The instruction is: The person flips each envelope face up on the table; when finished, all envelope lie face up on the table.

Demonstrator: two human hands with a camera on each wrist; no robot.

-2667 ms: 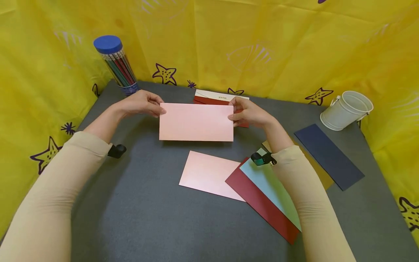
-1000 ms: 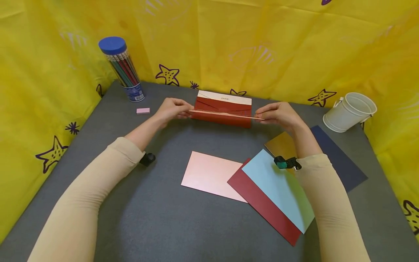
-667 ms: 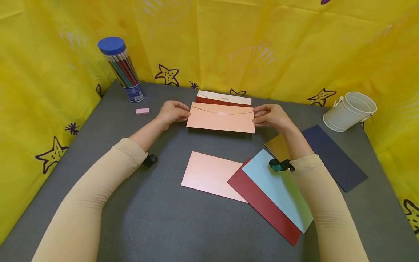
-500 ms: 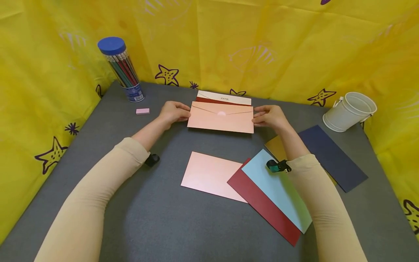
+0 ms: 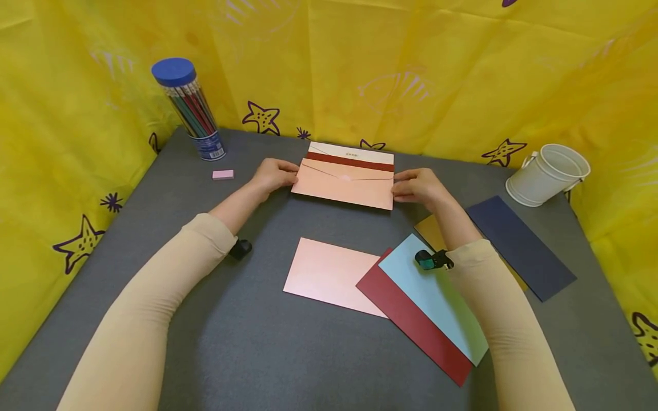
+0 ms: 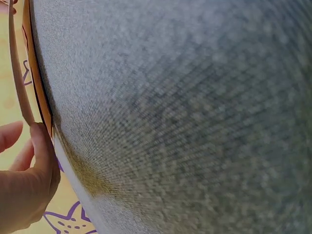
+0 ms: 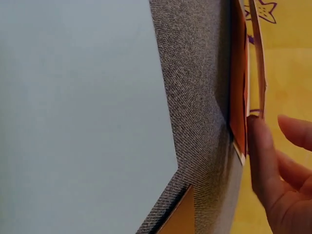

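Note:
Flap side up, a peach-pink envelope point(image 5: 341, 191) is held by its two short ends just above the stack at the back of the table. My left hand point(image 5: 274, 176) pinches its left end, and my right hand point(image 5: 418, 187) has the right end. Beneath and behind it show a red envelope point(image 5: 354, 162) and, farther back, a white envelope point(image 5: 329, 149) with small print. In the left wrist view, a digit of the left hand point(image 6: 29, 180) meets the envelope's edge. From the right wrist, a gap separates the held envelope point(image 7: 261, 63) from the stack.
A pale pink envelope point(image 5: 329, 274), a dark red one point(image 5: 406, 319) and a light blue one point(image 5: 426, 291) overlap in front. Gold point(image 5: 432, 228) and navy point(image 5: 519, 245) envelopes lie right, near a white bucket point(image 5: 545, 177). A pencil tub point(image 5: 195, 114) and pink eraser point(image 5: 223, 174) stand left.
Both hands have turned the peach-pink envelope from its plain side to its flap side, moved it right and lowered it over the stack. The eraser has come into view.

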